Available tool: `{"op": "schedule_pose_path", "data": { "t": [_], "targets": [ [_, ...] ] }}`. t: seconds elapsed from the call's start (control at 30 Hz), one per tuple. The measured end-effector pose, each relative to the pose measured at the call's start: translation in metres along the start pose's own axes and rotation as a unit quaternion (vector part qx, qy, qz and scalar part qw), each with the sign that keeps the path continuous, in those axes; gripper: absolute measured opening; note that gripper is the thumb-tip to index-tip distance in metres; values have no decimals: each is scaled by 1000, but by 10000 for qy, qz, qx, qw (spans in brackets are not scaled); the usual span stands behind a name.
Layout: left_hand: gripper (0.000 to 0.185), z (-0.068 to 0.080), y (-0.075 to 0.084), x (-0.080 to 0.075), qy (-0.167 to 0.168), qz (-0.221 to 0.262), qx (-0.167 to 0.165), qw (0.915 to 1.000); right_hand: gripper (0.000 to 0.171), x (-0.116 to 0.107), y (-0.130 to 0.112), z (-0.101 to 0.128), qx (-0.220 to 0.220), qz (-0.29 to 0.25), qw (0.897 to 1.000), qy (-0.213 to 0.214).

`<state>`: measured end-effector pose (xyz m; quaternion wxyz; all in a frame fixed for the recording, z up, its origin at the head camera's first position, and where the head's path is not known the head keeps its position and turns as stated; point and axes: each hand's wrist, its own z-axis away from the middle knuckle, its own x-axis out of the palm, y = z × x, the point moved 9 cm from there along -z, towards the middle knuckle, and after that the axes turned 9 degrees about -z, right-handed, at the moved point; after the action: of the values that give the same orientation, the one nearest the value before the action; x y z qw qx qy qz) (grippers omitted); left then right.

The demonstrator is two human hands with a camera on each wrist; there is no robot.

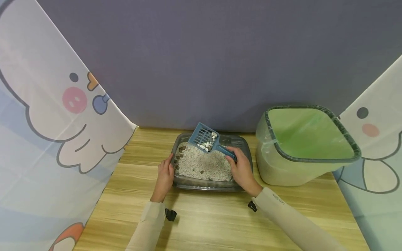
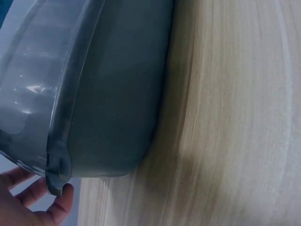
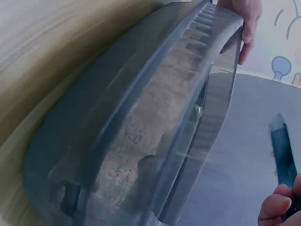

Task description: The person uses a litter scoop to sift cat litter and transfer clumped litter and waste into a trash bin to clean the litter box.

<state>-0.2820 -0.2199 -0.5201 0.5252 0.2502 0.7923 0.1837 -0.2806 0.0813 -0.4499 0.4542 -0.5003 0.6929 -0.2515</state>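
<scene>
meanwhile right hand (image 1: 242, 169) lifts scoop (image 1: 205, 138); left hand (image 1: 164, 175) apparently steadies tray (image 1: 207, 184).

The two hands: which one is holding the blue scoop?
The right hand grips the blue scoop by its handle above the litter. The left hand only holds the rim of the grey litter tray.

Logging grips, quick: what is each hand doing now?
Left hand: grips the litter tray rim.
Right hand: grips the scoop handle.
</scene>
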Motion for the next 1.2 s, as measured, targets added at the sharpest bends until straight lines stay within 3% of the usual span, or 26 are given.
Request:
{"op": "schedule_pose_path", "data": {
  "t": [0.23, 0.53, 0.77, 1.0, 1.2],
  "targets": [
    [42, -1, 1, 0, -89, 21, 13, 10000, 27, -6, -8, 0, -79, -68, 9995, 282],
    [42, -1, -4, 3, -171, -7, -69, 9998, 27, -1, -3, 3, 131, 138, 9998, -20],
    [42, 0, -3, 3, -236, 10, -93, 9997, 26, -10, -24, 1, -127, -17, 9999, 46],
    [42, 1, -3, 3, -247, 92, -95, 9996, 24, -42, -58, -8, -322, -35, 9993, 182],
    [42, 2, -4, 1, -176, 100, -62, 9998, 25, -87, -91, -15, -924, -1, 9932, 708]
  ]
}}
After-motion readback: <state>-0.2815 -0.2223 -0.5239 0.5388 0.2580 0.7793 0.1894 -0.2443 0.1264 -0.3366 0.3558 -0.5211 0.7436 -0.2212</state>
